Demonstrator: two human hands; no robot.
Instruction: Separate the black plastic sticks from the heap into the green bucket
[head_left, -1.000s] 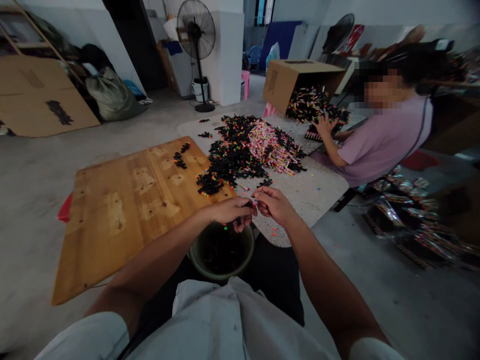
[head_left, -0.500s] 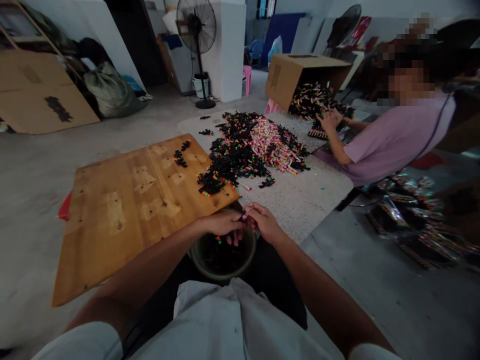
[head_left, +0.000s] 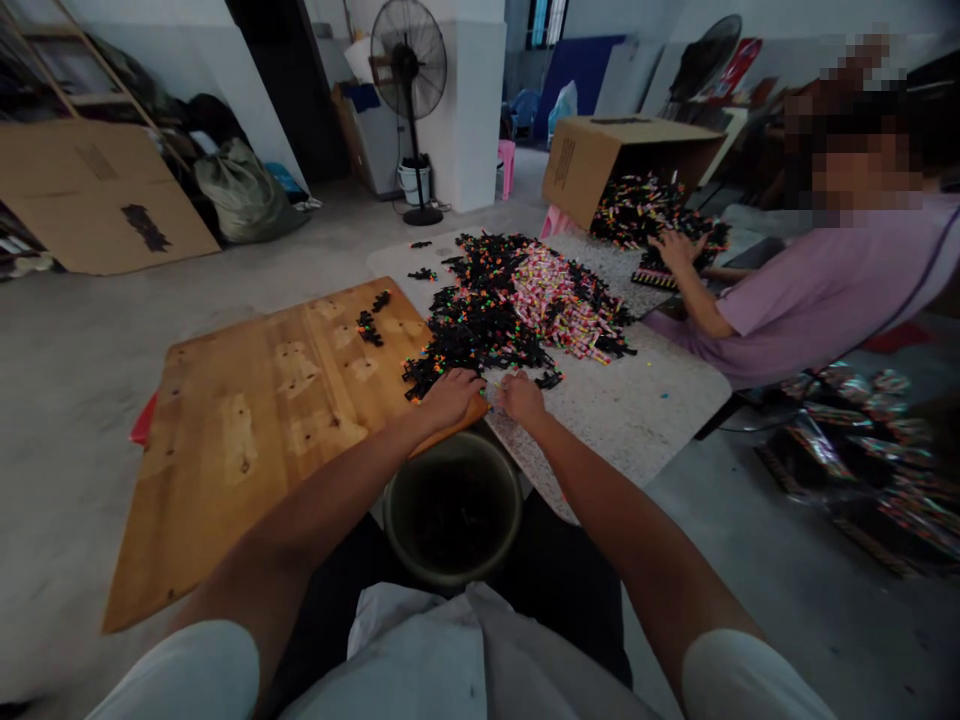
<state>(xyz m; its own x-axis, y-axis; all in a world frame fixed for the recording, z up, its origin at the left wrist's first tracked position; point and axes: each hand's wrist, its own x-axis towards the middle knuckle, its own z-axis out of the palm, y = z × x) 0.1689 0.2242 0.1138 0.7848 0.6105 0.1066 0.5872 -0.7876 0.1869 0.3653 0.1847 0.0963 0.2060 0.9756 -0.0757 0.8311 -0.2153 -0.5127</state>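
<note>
Reaching with left hand [head_left: 451, 394] to near edge of black pieces [head_left: 472, 322] on worktop [head_left: 626, 410], with right hand [head_left: 523, 398] just beside, fingers half-curled, cannot tell on what; having bucket [head_left: 409, 520] close below, apparently for short reach.

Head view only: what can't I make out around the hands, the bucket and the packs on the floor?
- What the left hand grips: hidden by its own back.
- What the right hand pinches: blurred and too small.
- Contents of the bucket: lost in shadow.
- Far side of the wrapped packs: cut off by the picture's right edge.
</note>
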